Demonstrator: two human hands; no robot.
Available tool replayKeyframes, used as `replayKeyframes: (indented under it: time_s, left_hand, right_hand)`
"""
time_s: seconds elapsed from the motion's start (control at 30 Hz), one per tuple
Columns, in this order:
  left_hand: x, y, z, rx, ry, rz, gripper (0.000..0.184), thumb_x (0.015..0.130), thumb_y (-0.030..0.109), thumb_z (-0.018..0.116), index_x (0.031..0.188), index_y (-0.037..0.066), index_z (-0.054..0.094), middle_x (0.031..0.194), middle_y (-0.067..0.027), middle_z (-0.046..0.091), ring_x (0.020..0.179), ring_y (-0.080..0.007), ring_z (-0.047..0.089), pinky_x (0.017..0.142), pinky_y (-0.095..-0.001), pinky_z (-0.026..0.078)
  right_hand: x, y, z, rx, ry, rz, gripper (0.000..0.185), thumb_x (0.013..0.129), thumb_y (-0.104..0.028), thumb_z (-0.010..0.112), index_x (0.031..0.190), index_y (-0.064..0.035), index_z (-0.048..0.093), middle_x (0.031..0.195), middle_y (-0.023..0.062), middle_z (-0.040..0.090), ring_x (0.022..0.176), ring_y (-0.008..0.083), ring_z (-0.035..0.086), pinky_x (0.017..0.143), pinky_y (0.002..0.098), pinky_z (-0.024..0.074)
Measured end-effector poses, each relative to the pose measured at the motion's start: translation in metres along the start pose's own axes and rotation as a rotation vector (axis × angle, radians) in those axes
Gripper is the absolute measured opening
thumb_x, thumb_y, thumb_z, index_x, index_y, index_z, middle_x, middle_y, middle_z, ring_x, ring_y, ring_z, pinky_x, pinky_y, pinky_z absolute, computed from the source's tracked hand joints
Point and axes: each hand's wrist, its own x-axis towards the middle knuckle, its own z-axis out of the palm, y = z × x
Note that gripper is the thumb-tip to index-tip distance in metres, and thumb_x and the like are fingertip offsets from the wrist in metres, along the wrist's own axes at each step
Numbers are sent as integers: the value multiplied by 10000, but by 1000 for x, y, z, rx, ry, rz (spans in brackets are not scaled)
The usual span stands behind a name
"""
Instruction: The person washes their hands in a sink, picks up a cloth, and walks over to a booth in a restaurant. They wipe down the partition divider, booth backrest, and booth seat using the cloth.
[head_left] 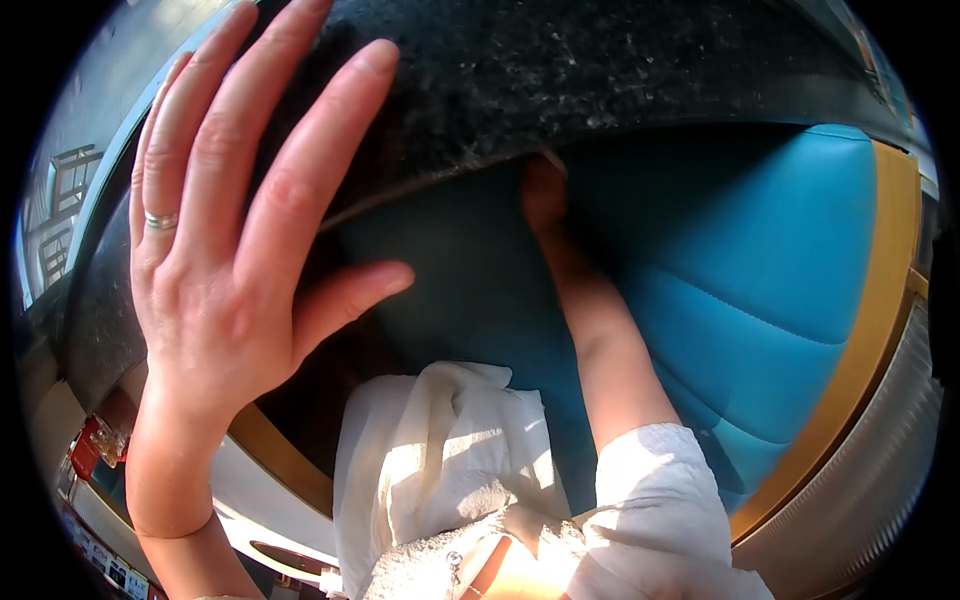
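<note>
My left hand [225, 220] is raised close to the camera at the left, its fingers stretched out and its thumb apart. It holds nothing, and a ring shows on one finger. Behind it lies a dark, speckled tabletop [570, 70]; whether the fingertips touch it I cannot tell. My right hand [545, 195] reaches forward to the underside of the table's near edge, in deep shadow. It looks closed, with a small pale edge [553, 160] of something at its far end. Below that hand is the blue padded bench seat [760, 290].
A wooden trim [840, 400] borders the bench on the right, beside a ribbed grey panel [860, 480]. Dark chairs [65, 210] stand far off at the left. A red object [90, 450] is at the lower left. My pale shirt [450, 440] fills the bottom middle.
</note>
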Motion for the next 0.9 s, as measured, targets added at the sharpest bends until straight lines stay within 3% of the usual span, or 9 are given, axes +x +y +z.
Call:
replayKeyframes:
  time_s: [0.13,0.23,0.33,0.53,0.57,0.6,0.63,0.7,0.9]
  left_hand:
    - [10,27,-4,-14,108,-75,656,793,521,523,1306,125,419,1371,-115,366,1279,-315,317,1043,-451,269]
    - [10,30,1,-81,189,-82,625,809,462,546,1331,162,379,1387,-91,341,1295,-294,291,1061,-430,247]
    - [2,27,16,-104,263,-110,588,838,433,530,1334,161,370,1377,-92,354,1291,-269,300,1072,-405,232]
    - [-1,21,6,-115,344,-92,530,891,360,477,1358,160,327,1393,-73,336,1287,-244,313,1069,-382,247]
    - [-1,19,-1,-108,408,-57,456,861,335,507,1240,94,426,1245,-118,443,1149,-263,417,975,-378,327]
    - [-3,19,-5,-93,469,-22,403,832,309,538,1121,28,524,1098,-164,550,1011,-281,520,882,-373,408]
    - [-6,19,-1,-243,320,-79,488,812,293,552,1227,52,457,1297,-172,410,1203,-340,373,1019,-427,291]
    - [-6,18,5,-182,376,-66,456,816,278,551,1201,46,473,1254,-166,453,1165,-327,413,989,-416,327]
    - [9,28,13,-102,412,-49,415,845,239,521,1207,44,464,1242,-173,448,1154,-344,412,976,-425,332]
  right_hand:
    - [-18,24,-13,-171,-61,-11,291,931,-153,369,1157,-15,490,1124,95,530,1019,203,490,885,292,380]
    - [-24,42,-18,-7,336,-26,339,885,-139,423,1193,-8,474,1160,94,520,1056,202,484,902,291,372]
    - [-42,78,-136,-34,136,-33,398,821,-113,473,1203,1,476,1191,98,510,1084,192,475,925,290,359]
    - [-86,167,-290,-110,402,60,345,806,-58,497,1147,-38,546,1225,102,498,1172,271,432,959,390,334]
    - [-95,174,-304,-144,433,154,338,818,-58,494,1151,-54,549,1233,96,496,1180,275,428,958,390,333]
    - [-101,177,-308,-171,468,249,331,830,-59,491,1156,-70,553,1241,91,494,1188,280,424,957,390,333]
    - [-105,173,-305,-173,463,238,331,830,-59,491,1156,-70,553,1241,91,494,1188,280,424,957,390,333]
    - [-107,167,-293,-184,609,366,334,842,-53,476,1166,-84,551,1254,82,489,1194,287,424,955,384,334]
    - [-97,125,-194,-194,474,196,365,836,-62,458,1193,-84,528,1291,87,453,1182,285,428,942,364,335]
